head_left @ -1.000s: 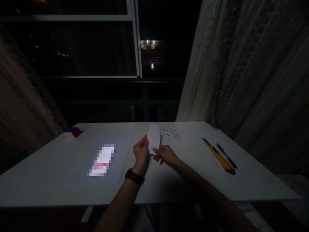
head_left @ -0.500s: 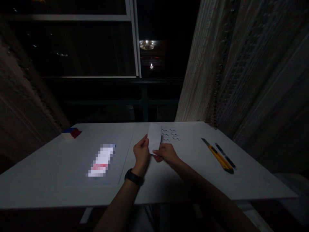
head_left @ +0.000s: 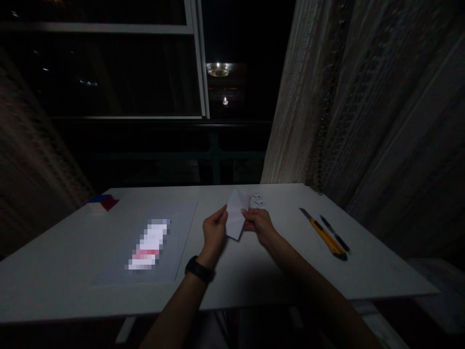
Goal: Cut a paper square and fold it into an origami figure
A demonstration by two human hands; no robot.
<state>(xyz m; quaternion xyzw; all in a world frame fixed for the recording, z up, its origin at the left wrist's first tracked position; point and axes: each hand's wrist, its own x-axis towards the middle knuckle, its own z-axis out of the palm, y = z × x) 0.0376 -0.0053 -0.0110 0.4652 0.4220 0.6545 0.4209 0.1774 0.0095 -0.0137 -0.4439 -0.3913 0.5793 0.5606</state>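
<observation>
A folded piece of white paper [head_left: 236, 213] is held up above the table between my two hands. My left hand [head_left: 215, 232], with a dark band on the wrist, pinches its left edge. On the opposite edge, my right hand [head_left: 259, 224] grips the paper with the thumb in front and fingers behind. The paper narrows to a point at the bottom and shows slanted creases. Behind it lie several small white pieces with dark marks [head_left: 258, 199], partly hidden by the paper and my right hand.
On the right of the white table [head_left: 225, 291] lie a yellow utility knife [head_left: 327, 237], blade out, and a dark pen [head_left: 334, 233]. A bright blurred-out screen [head_left: 149, 245] rests on paper sheets [head_left: 181, 242] at left. A red, blue and white block [head_left: 102, 203] stands far left.
My right hand has moved up along the paper's right edge from its lower corner. The paper's lower tip now shows uncovered, and the view has shifted slightly.
</observation>
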